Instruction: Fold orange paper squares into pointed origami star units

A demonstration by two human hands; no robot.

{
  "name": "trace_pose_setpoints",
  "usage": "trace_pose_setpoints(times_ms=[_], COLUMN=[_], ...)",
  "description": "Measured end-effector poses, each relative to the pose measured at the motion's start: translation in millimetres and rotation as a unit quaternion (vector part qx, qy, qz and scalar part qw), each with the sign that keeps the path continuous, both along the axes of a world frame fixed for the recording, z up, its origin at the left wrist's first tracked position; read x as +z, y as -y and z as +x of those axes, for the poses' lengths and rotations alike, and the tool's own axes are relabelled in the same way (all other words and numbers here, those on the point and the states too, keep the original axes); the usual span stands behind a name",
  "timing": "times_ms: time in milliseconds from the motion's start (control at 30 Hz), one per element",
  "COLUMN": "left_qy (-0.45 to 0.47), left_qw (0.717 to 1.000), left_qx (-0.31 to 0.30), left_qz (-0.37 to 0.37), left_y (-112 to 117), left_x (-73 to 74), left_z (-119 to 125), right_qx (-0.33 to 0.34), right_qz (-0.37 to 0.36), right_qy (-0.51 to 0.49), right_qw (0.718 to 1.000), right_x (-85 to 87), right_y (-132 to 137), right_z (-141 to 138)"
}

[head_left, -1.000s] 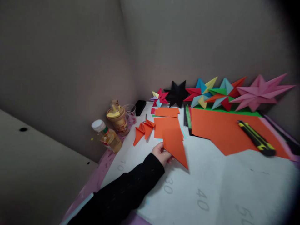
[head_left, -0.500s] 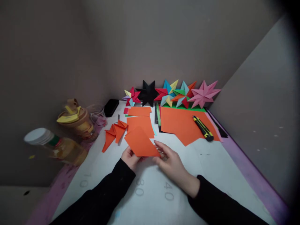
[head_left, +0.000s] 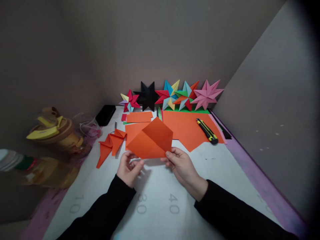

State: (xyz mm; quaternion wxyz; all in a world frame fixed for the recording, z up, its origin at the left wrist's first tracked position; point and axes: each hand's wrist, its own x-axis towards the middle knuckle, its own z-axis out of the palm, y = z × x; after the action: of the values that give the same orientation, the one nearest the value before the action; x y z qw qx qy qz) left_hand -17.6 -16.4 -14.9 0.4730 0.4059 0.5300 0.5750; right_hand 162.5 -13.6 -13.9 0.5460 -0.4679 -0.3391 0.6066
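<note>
Pinching orange paper, left hand, right hand both gripping, knife, stars beyond.

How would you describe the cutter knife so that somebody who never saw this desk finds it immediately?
Find the row of colourful paper stars at the far end. Directly before them lies a large orange sheet, and the cutter knife rests on its right part. It is the only yellow-and-black tool, long and narrow, lying diagonally among flat papers.
</note>
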Motion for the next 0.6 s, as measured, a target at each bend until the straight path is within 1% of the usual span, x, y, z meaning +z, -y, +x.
trace_pose_setpoints(times_ms=[67,100,133,200,233,267,300,333,367,400,467,533,567,600], left_qy=[-0.067,-0.086,-0.094,-0.11,-0.133,-0.171,-0.224,-0.279,-0.325,-0.367,-0.454,-0.527,-0.553,-0.565], left_qw=[0.993,0.989,0.987,0.983,0.977,0.965,0.942,0.908,0.876,0.844,0.767,0.696,0.677,0.67], left_qx=[0.031,0.025,0.009,-0.041,-0.076,-0.115,-0.157,-0.209,-0.239,-0.252,-0.266,-0.274,-0.279,-0.283], left_qz=[0.091,0.117,0.13,0.139,0.149,0.165,0.192,0.231,0.265,0.298,0.369,0.404,0.399,0.39], left_y=[-5,-8,-10,-13,-15,-16,-17,-19,-20,-21,-22,-19,-16,-14], left_x=[1.4,2.6,3.9,5.7,5.8,5.3,4.0,2.0,-0.6,-3.6,-9.5,-12.9,-13.3,-12.9], left_z=[-9,-14,-19,-29,-34,-39,-45,-50,-55,-59,-63,-61,-58,-55], right_qx=[-0.019,-0.027,-0.037,-0.045,-0.037,-0.019,0.005,0.033,0.06,0.087,0.136,0.178,0.192,0.201], right_qz=[0.055,0.091,0.13,0.215,0.255,0.292,0.324,0.349,0.369,0.384,0.405,0.417,0.42,0.42], right_qy=[0.06,0.106,0.155,0.242,0.278,0.307,0.331,0.354,0.377,0.398,0.438,0.478,0.498,0.518], right_qw=[0.997,0.99,0.979,0.945,0.925,0.906,0.886,0.867,0.847,0.828,0.791,0.753,0.734,0.717], right_x=[1.6,2.9,4.3,7.1,8.0,8.3,8.0,6.8,4.7,2.0,-4.8,-10.7,-12.4,-13.2], right_y=[-3,-4,-4,-4,-3,-2,-1,0,1,1,3,5,6,7], right_z=[7,10,14,21,24,28,31,35,38,42,48,53,54,54])
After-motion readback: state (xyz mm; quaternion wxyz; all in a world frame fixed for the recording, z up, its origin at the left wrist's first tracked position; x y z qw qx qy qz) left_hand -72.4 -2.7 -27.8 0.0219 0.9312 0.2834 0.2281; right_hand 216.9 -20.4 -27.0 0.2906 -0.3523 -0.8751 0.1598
